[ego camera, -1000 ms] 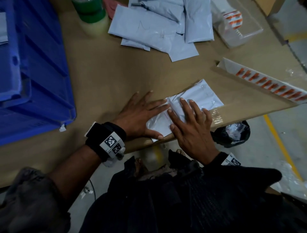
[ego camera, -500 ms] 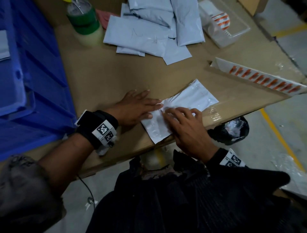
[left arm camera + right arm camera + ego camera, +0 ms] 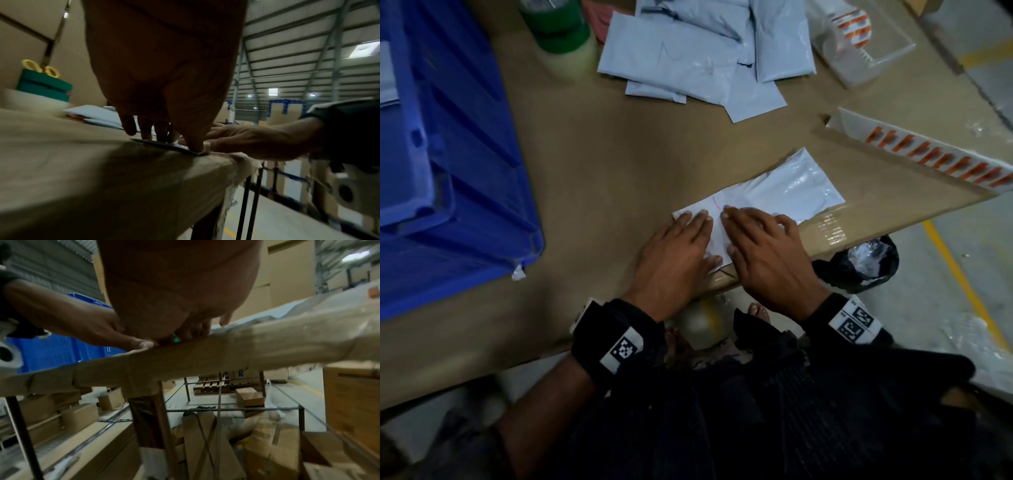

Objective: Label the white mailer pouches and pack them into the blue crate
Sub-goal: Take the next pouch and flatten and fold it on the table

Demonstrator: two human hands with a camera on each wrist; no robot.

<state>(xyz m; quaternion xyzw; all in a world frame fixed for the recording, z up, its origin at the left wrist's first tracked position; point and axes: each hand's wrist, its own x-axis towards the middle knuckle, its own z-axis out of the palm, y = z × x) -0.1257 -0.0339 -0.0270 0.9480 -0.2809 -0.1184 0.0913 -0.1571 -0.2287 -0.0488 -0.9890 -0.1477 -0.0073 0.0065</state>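
A white mailer pouch (image 3: pixel 787 192) lies flat at the near edge of the brown table (image 3: pixel 602 164). Both hands press on its near end with straight fingers. My left hand (image 3: pixel 678 246) covers the pouch's left corner; in the left wrist view its fingertips (image 3: pixel 162 136) and thumb sit on the thin pouch edge (image 3: pixel 174 147). My right hand (image 3: pixel 760 246) lies beside it, flat on the pouch. A faint red mark (image 3: pixel 717 204) shows on the pouch just beyond the fingers. The blue crate (image 3: pixel 445 164) stands at the left.
A pile of several white mailer pouches (image 3: pixel 698 65) lies at the back. A green tape roll (image 3: pixel 558 31) stands behind left. A strip of orange labels (image 3: pixel 935 156) lies at the right, a clear label box (image 3: pixel 859 37) behind it. A black bag (image 3: pixel 859 263) hangs below the edge.
Both hands have slid together onto the pouch's near-left end. The right hand's fingers, curled half a second ago, are now straight and flat. The pouch stays in place.
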